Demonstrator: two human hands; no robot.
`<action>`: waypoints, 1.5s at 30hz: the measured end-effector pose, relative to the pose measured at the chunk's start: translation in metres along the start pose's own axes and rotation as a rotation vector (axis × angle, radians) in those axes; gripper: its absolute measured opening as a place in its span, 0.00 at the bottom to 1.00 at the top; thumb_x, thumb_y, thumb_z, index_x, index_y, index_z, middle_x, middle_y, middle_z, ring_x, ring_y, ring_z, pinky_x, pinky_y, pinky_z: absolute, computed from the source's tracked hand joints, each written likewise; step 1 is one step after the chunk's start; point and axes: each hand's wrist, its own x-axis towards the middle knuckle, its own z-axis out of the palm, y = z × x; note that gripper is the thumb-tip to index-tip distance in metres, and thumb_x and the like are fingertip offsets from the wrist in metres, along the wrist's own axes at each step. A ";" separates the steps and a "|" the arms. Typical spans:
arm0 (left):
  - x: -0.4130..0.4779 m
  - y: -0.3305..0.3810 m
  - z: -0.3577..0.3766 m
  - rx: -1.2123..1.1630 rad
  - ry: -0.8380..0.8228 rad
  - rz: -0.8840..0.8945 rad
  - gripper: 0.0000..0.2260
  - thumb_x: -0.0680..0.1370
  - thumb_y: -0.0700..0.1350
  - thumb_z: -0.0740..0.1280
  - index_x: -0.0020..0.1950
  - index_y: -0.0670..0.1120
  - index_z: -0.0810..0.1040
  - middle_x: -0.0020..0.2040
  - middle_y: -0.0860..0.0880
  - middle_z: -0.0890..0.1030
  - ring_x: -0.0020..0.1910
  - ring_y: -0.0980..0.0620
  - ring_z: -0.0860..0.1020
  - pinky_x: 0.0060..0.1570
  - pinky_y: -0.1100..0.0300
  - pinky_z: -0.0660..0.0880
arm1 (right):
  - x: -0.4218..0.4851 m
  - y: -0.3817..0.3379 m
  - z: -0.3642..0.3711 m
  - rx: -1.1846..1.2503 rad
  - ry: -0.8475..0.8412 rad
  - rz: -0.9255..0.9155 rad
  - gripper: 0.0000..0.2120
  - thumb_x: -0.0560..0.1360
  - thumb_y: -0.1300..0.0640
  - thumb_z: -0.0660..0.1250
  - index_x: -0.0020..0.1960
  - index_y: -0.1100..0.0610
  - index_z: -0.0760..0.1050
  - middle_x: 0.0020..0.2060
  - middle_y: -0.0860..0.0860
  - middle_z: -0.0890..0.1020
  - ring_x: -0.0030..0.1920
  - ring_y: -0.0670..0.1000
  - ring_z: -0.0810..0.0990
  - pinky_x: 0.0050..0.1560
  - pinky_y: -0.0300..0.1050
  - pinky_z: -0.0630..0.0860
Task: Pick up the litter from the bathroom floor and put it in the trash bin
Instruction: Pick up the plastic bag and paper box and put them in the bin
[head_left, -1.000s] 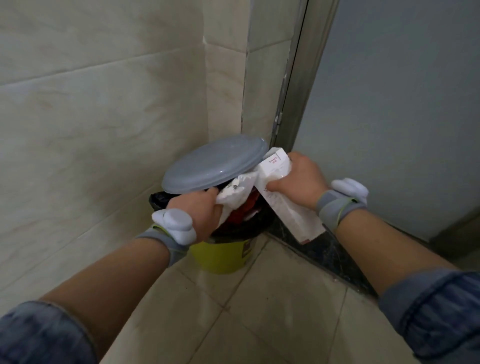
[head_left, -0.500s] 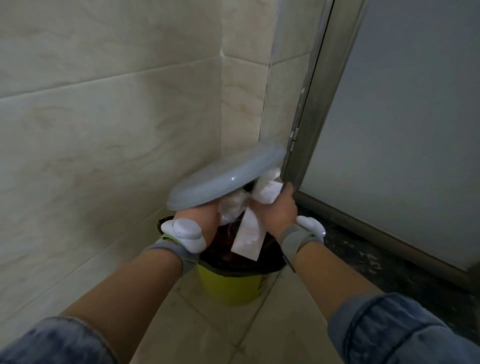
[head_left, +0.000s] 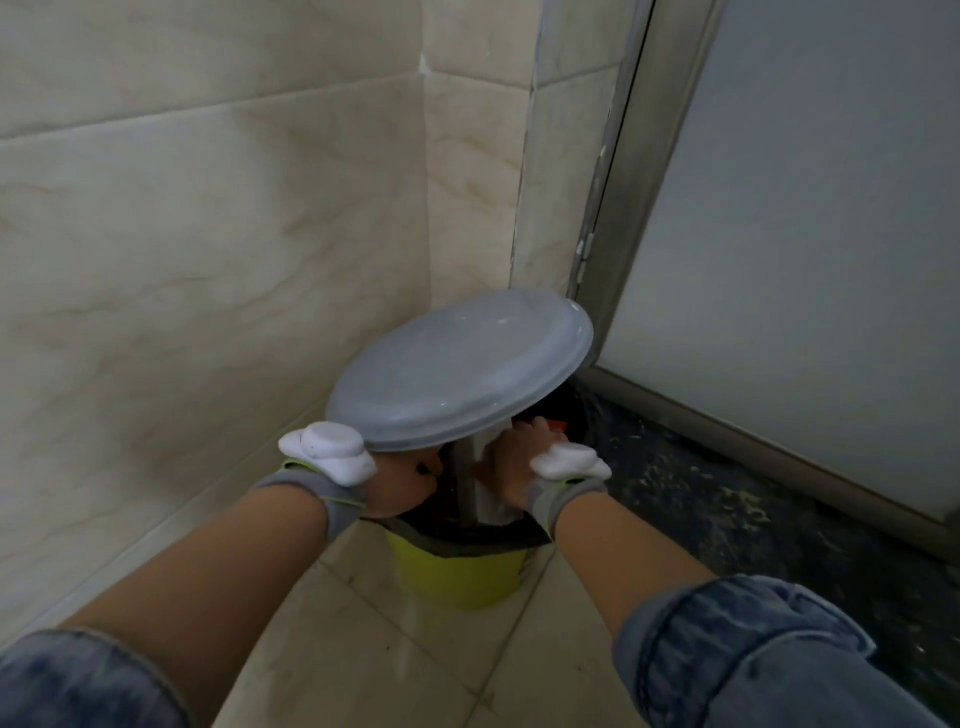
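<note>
A yellow trash bin (head_left: 457, 577) with a black liner stands in the tiled corner. Its grey lid (head_left: 457, 374) is tilted up over the opening. Both my hands reach into the bin's mouth under the lid. My left hand (head_left: 400, 483) is at the left rim; the lid hides its fingers, and I cannot see whether it holds anything. My right hand (head_left: 511, 460) grips a long white paper wrapper (head_left: 488, 501), which hangs down inside the liner. Something red (head_left: 558, 427) shows deeper in the bin.
Beige tiled walls (head_left: 208, 260) close in on the left and behind the bin. A grey door (head_left: 805, 260) in a metal frame stands at the right, above a dark speckled threshold (head_left: 727, 493). Pale floor tiles (head_left: 415, 665) lie in front.
Both hands have gone down into the bin under the lid. The white wrapper has dropped from above the rim to inside the liner. The crumpled paper in my left hand is out of sight.
</note>
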 end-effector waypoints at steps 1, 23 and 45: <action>0.000 -0.002 0.001 0.034 0.013 -0.014 0.17 0.81 0.46 0.57 0.69 0.47 0.71 0.70 0.47 0.72 0.69 0.48 0.69 0.68 0.58 0.64 | -0.003 0.000 -0.001 -0.007 -0.016 -0.009 0.27 0.76 0.36 0.54 0.67 0.51 0.71 0.68 0.54 0.71 0.68 0.58 0.65 0.65 0.53 0.63; -0.054 0.151 0.018 0.227 0.162 -0.104 0.07 0.75 0.45 0.58 0.43 0.51 0.75 0.39 0.52 0.75 0.48 0.46 0.79 0.34 0.62 0.65 | -0.171 0.118 -0.037 0.290 0.076 -0.052 0.26 0.76 0.45 0.62 0.72 0.48 0.65 0.65 0.55 0.73 0.67 0.59 0.67 0.64 0.53 0.67; 0.035 0.478 0.278 0.424 -0.238 0.872 0.28 0.80 0.53 0.53 0.78 0.50 0.47 0.79 0.49 0.44 0.78 0.49 0.48 0.74 0.52 0.54 | -0.462 0.323 0.240 0.557 -0.014 1.052 0.35 0.72 0.41 0.64 0.73 0.53 0.57 0.67 0.54 0.69 0.66 0.58 0.67 0.63 0.54 0.67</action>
